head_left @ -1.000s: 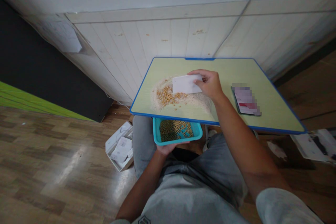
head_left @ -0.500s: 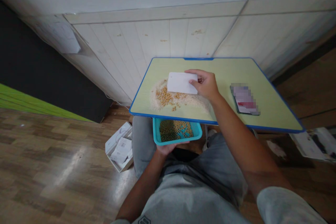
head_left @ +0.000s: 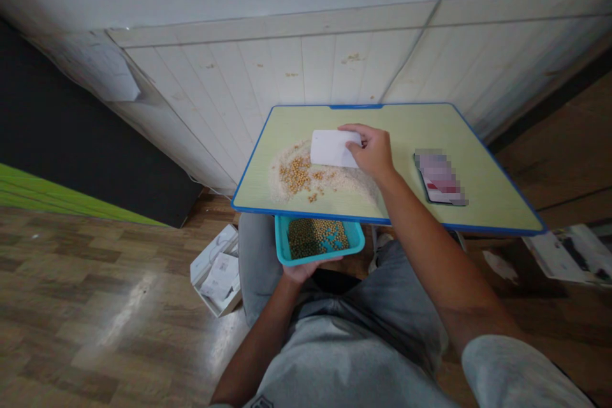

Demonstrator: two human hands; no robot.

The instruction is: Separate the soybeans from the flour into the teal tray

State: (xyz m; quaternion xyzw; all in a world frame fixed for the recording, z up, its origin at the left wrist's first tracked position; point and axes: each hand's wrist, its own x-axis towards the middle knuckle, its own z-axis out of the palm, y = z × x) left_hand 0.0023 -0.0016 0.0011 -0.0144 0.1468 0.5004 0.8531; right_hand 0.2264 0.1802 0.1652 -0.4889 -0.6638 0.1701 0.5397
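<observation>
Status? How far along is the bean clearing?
Done: the tray, held by the left hand under the table edge, already holds beans. In hand: the right hand grips a white card by the pile. Left: yellow beans mixed with rice lie on the table.

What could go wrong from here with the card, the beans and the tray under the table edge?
1. The soybeans lie mixed into rice, so the white card in the right hand may drag rice along too.
2. The teal tray spans only a short stretch of the table edge, so beans pushed askew could drop to the floor.
3. Only the left hand supports the tray, so it might tip.
</observation>
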